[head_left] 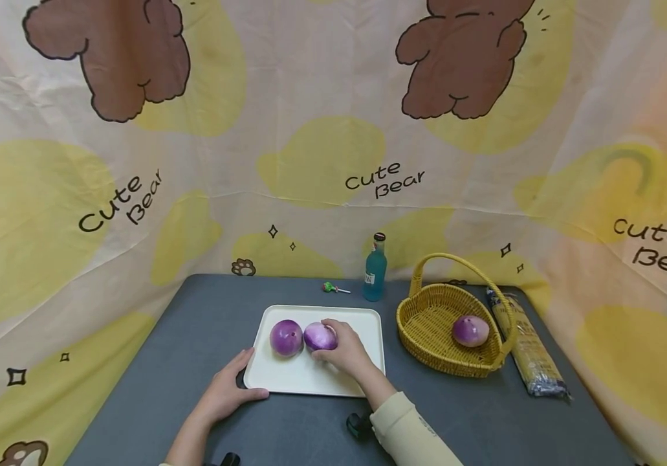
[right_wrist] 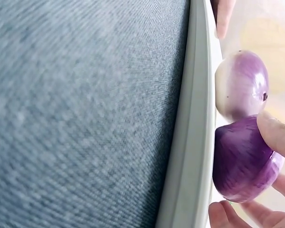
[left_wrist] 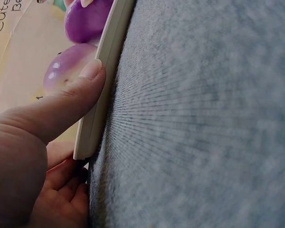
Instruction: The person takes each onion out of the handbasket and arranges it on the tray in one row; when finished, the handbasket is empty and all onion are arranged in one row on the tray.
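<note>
Count so far: you have 1 purple onion inside the yellow wicker basket (head_left: pixel 440 364), the basket onion (head_left: pixel 470 331) lying toward its right side, and 2 on the white tray (head_left: pixel 289 377). Your right hand (head_left: pixel 347 347) pinches the right tray onion (head_left: pixel 318 336), thumb on its near side, fingers round the far side. Your left hand (head_left: pixel 225 391) holds the tray's near left corner, thumb over the near rim, fingers at the left side. The left tray onion (head_left: pixel 286 338) sits free of both hands, just beside the gripped onion.

Status call: grasp looks made, lift or release not yet done; the right wrist view hides the gripped onion's base behind the rim, so can't tell if it bears on the tray. Direction between tray and basket can't be read here, so finishing looks some way off, with 2 onions outside the basket
</note>
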The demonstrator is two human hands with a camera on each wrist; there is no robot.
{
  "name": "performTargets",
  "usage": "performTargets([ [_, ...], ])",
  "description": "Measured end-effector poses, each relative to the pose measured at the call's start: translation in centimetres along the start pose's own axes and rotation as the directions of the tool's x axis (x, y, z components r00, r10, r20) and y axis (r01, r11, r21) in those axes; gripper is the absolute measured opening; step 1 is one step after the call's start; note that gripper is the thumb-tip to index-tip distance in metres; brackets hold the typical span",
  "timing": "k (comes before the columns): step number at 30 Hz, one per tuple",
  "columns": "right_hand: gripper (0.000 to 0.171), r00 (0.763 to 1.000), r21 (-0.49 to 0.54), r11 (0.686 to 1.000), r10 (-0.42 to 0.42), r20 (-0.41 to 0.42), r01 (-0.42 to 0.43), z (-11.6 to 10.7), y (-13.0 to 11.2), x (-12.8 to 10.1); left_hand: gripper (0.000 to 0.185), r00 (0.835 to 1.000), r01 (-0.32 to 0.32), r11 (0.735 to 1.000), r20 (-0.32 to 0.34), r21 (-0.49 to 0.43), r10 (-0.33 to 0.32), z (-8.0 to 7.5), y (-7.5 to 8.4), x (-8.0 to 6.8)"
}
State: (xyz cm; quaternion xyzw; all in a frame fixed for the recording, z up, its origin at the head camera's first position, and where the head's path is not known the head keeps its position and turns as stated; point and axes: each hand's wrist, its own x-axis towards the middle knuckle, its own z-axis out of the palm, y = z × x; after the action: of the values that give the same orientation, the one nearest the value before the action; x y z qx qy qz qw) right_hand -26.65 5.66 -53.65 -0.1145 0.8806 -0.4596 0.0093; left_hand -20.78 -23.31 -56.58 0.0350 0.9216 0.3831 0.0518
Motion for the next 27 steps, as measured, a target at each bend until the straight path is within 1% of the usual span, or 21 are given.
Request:
performTargets([
  [7, 0.074, 1.0, -0.011, 1.0, 0.002, -0.018, -0.002, -0.1, 0.1, 0.0, 0.112, 1.0, 0.008, 1.0, 0.004, -0.001, -0.008, 0.0, 0.1, 0.0],
  [12, 0.08, 1.0, -0.007, 1.0, 0.022, -0.013, -0.022, -0.3, 0.0, -0.1, 0.113, 1.0, 0.017, 1.0, 0.007, 0.004, -0.017, 0.0, 0.2, 0.0],
  [17, 0.082, 1.0, -0.01, 1.0, 0.01, -0.006, -0.01, -0.6, -0.2, -0.2, 0.112, 1.0, 0.015, 1.0, 0.004, 0.007, -0.015, 0.1, 0.3, 0.1],
  [21, 0.084, 1.0, 0.003, 1.0, 0.017, -0.006, -0.017, -1.1, -0.7, -0.3, 0.113, 1.0, 0.013, 1.0, 0.0, 0.007, -0.013, 0.1, 0.3, 0.0],
  [23, 0.085, 1.0, 0.017, 1.0, 0.022, -0.016, -0.022, -1.5, -1.1, -0.4, 0.112, 1.0, 0.009, 1.0, -0.003, 0.007, -0.009, 0.1, 0.2, 0.0],
  [27, 0.081, 0.998, 0.017, 1.0, -0.014, -0.06, 0.015, -2.4, -1.8, -0.7, 0.112, 1.0, -0.004, 1.0, -0.011, 0.008, 0.004, 0.1, 0.1, 0.0],
])
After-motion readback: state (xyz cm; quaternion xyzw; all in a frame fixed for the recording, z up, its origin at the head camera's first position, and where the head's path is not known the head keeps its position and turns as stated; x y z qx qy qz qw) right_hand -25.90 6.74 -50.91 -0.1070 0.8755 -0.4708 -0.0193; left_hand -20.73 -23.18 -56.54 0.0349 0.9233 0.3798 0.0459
